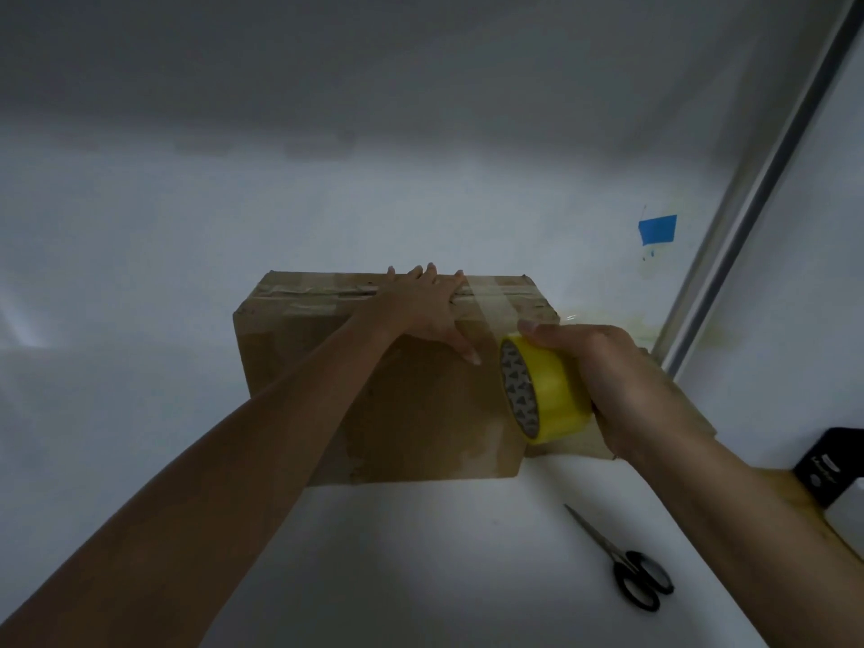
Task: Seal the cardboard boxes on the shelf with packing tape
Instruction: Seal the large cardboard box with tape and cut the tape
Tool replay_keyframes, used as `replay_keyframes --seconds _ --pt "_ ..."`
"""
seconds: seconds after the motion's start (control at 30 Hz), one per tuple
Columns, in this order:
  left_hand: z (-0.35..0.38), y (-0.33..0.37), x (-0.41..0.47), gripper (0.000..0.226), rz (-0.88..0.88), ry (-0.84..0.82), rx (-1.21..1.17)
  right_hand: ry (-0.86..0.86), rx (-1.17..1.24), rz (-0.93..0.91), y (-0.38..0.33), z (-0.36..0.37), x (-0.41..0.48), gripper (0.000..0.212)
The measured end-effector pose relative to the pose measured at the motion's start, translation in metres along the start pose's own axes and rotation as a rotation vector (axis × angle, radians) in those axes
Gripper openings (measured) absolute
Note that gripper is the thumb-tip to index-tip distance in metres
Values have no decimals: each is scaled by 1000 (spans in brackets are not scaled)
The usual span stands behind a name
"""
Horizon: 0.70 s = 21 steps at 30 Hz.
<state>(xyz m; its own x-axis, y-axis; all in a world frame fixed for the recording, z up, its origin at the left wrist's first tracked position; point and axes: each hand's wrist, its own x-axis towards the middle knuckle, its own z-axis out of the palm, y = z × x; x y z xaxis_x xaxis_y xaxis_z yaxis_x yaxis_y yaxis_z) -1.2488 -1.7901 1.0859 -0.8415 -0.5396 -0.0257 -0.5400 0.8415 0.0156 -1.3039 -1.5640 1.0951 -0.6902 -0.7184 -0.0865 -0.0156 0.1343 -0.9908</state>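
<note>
A brown cardboard box (421, 413) stands on a white shelf (421, 554), its top flaps closed. My left hand (421, 306) lies flat on the box top with straight fingers, the thumb reaching over the front edge. A clear strip of tape (491, 311) runs across the top, just right of that hand, down to a yellow tape roll (542, 390). My right hand (603, 381) grips the roll against the box's front right corner.
Black-handled scissors (622, 563) lie on the shelf at the front right. A black and white object (832, 465) sits at the right edge. A metal upright (757, 189) runs along the right, with a blue tape patch (657, 229) on the back wall.
</note>
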Motion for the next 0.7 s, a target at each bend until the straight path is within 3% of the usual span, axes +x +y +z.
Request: replay_keyframes --seconds 0.07,0.17,0.33,0.7 --pt "0 1 1 139 -7 -4 2 -24 16 56 1 -4 -3 11" --pt "0 1 1 137 -8 -11 -4 -41 -31 88 6 -2 -5 7" --pt "-1 0 2 138 5 -17 -23 -53 -71 132 17 3 -7 36" --pt "3 -3 6 139 14 14 -50 -86 -178 147 47 6 1 31"
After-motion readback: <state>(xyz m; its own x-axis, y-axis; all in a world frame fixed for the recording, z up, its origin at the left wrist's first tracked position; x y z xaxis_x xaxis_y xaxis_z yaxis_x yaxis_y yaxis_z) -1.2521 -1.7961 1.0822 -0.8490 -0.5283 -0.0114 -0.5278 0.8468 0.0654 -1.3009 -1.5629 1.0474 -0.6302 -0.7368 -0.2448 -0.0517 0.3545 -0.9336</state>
